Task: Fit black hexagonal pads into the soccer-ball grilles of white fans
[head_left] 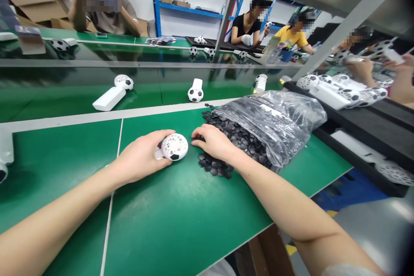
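Note:
My left hand (pixel 142 155) is wrapped round a white handheld fan with a football-patterned round head (pixel 175 146). The openwork face of the head points up, and one black patch shows on its near side. Just right of the fan, my right hand (pixel 215 141) has its fingers bent and the thumb close to the index finger; anything small between them is too hidden to name. Under and beside that hand lie many loose black pentagon pieces (pixel 215 166), spilling from a clear plastic bag (pixel 274 116).
Football-headed fans (pixel 111 95) lie along the dark green belt (pixel 155 77) beyond the table edge. A black tray (pixel 365 114) of more fans stands at the right. At the left edge sits another white fan (pixel 4 151). Several co-workers sit across the belt and at right.

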A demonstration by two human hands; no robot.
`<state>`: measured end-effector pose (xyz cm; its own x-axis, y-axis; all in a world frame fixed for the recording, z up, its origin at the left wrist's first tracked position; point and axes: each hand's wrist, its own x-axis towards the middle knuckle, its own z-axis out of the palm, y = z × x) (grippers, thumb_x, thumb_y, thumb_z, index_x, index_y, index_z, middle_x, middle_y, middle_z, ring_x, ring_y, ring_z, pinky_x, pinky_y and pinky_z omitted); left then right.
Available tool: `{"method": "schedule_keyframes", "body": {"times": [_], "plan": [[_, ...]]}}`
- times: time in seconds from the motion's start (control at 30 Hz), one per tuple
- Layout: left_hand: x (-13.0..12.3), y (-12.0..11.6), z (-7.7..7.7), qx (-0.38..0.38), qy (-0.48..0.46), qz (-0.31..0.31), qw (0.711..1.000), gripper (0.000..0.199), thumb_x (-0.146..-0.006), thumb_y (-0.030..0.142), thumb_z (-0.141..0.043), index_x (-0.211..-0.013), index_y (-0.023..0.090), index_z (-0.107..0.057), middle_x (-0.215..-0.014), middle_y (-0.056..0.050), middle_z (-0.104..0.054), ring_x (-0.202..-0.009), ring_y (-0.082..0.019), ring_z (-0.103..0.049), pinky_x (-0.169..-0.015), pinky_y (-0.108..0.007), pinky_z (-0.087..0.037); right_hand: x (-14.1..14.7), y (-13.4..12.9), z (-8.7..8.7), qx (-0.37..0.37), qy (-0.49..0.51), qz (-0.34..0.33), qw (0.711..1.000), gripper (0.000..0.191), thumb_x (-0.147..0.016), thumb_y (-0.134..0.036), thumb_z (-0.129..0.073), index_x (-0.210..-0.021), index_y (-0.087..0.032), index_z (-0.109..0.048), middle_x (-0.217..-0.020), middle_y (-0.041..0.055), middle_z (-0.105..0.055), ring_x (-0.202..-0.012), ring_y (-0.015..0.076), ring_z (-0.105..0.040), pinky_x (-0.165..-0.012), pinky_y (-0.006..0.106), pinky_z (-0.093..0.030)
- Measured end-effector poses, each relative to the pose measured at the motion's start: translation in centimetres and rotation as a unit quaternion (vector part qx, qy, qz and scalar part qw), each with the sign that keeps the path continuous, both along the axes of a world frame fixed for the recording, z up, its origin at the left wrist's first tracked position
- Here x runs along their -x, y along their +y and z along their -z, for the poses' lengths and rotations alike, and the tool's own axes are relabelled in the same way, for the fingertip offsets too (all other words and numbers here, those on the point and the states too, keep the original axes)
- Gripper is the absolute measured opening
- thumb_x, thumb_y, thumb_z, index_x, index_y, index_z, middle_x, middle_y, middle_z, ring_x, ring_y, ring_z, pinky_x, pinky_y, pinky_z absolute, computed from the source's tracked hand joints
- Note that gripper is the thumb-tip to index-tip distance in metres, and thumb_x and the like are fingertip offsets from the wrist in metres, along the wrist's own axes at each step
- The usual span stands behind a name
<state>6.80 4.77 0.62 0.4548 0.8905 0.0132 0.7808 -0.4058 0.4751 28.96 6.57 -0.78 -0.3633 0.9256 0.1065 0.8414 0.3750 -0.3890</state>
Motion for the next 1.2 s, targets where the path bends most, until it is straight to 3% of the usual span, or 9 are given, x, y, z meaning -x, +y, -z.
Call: {"method": "schedule_keyframes", "body": {"times": [0.2,0.3,0.43,0.63,0.77,0.9,1.07,1.2], "plan": [[0.9,0.5,-0.2,-0.051,0.056,0.043,0.996,0.067,-0.064,0.015,-0.044,-0.128,0.032,-0.041,-0.127,0.005,-0.053,-0.111,-0.024,-0.05,-0.093,-0.036,-0.037,0.0,-0.4,-0.7,0.072,0.046,-0.009,0.996,0.019,-0.076,-0.004,-0.069,-0.091,-0.013,-0.061,-0.08,0.0013,-0.061,-0.073,0.0127,-0.057,-0.068,0.02,-0.043],[1.2,0.8,-0.1,-0.061,0.068,0.048,0.995,0.068,-0.064,0.013,-0.042,-0.129,0.032,-0.041,-0.126,0.005,-0.054,-0.109,-0.024,-0.051,-0.093,-0.037,-0.035,-0.1,-0.8,-1.4,0.111,0.036,-0.036,0.992,0.013,-0.077,-0.003,-0.066,-0.081,-0.014,-0.062,-0.072,-0.0008,-0.061,-0.067,0.0115,-0.057,-0.061,0.019,-0.042],[1.4,0.9,-0.1,-0.075,0.054,0.067,0.993,0.066,-0.066,0.013,-0.042,-0.129,0.031,-0.04,-0.125,0.004,-0.054,-0.107,-0.023,-0.051,-0.092,-0.036,-0.035,-0.1,-1.1,-2.1,0.082,-0.022,-0.049,0.995,0.013,-0.08,-0.009,-0.067,-0.07,-0.014,-0.061,-0.073,0.0001,-0.06,-0.068,0.0127,-0.056,-0.063,0.02,-0.04],[1.5,0.8,-0.2,-0.084,0.06,0.087,0.991,0.061,-0.072,0.011,-0.04,-0.13,0.03,-0.039,-0.12,0.0,-0.056,-0.105,-0.023,-0.05,-0.09,-0.039,-0.035,-0.7,-1.3,-2.3,0.063,-0.083,-0.091,0.99,0.012,-0.082,-0.004,-0.061,-0.077,-0.015,-0.065,-0.08,0.0033,-0.061,-0.077,0.0168,-0.057,-0.07,0.024,-0.041],[1.5,0.7,-0.2,-0.079,0.058,0.078,0.992,0.063,-0.072,0.011,-0.04,-0.131,0.03,-0.037,-0.12,-0.001,-0.056,-0.106,-0.024,-0.048,-0.091,-0.04,-0.034,-0.1,-1.7,-2.7,0.014,0.031,-0.123,0.992,0.015,-0.084,-0.002,-0.057,-0.088,-0.016,-0.064,-0.087,0.0029,-0.06,-0.08,0.0152,-0.056,-0.074,0.024,-0.043],[1.3,0.4,-0.4,-0.052,0.056,0.073,0.994,0.064,-0.072,0.022,-0.05,-0.133,0.028,-0.034,-0.115,-0.005,-0.057,-0.103,-0.027,-0.048,-0.091,-0.043,-0.034,0.9,-2.5,-2.7,-0.034,0.199,-0.153,0.967,0.014,-0.081,-0.003,-0.06,-0.086,-0.016,-0.058,-0.08,-0.001,-0.06,-0.074,0.0122,-0.056,-0.068,0.021,-0.045],[0.7,0.0,-0.6,-0.026,0.032,0.048,0.998,0.079,-0.066,0.059,-0.058,-0.133,0.023,-0.037,-0.117,-0.01,-0.055,-0.106,-0.032,-0.046,-0.094,-0.05,-0.03,1.8,-2.9,-1.5,-0.177,0.124,-0.264,0.94,0.018,-0.088,-0.005,-0.045,-0.089,-0.016,-0.06,-0.09,0.0055,-0.059,-0.085,0.0175,-0.052,-0.073,0.029,-0.045],[-0.1,-0.4,-0.2,-0.048,0.019,0.019,0.998,0.079,-0.066,0.063,-0.057,-0.129,0.02,-0.041,-0.118,-0.01,-0.057,-0.108,-0.033,-0.046,-0.099,-0.055,-0.023,3.0,-3.0,-0.7,-0.259,0.096,-0.304,0.912,0.022,-0.094,-0.011,-0.038,-0.087,-0.014,-0.06,-0.086,0.0072,-0.06,-0.08,0.0198,-0.051,-0.069,0.032,-0.043]]}}
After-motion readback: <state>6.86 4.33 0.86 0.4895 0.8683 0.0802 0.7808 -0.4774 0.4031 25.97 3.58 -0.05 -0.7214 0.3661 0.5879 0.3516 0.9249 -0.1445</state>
